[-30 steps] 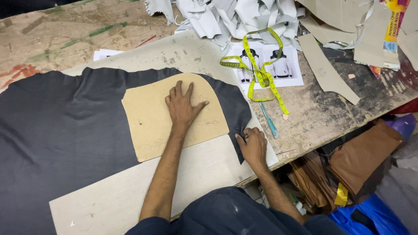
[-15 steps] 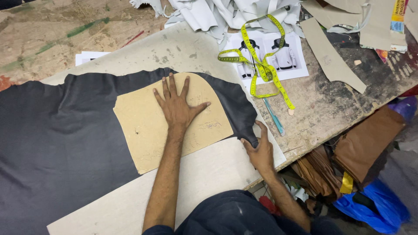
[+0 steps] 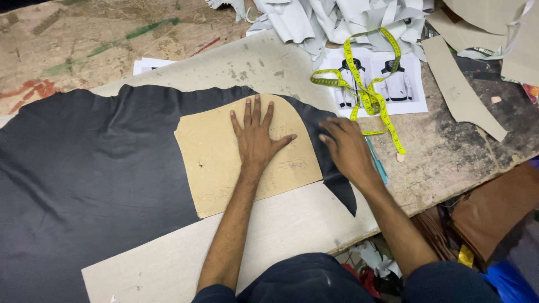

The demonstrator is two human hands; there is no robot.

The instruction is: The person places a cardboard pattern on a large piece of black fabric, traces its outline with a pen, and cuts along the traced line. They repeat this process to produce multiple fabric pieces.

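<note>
My left hand lies flat with fingers spread on a tan cardboard pattern piece. The pattern rests on a large sheet of black leather spread over a pale board. My right hand is just right of the pattern, palm down on the black leather's right edge, fingers together and blurred. It holds nothing that I can see.
A yellow measuring tape lies across a printed sheet with two jacket pictures. White scraps are piled at the back. Tan cut pieces lie at the right. Brown leather hangs below the table's right edge.
My right hand has moved up from the leather's lower corner near the table edge to the leather's right edge beside the pattern. My left hand stays pressed on the pattern.
</note>
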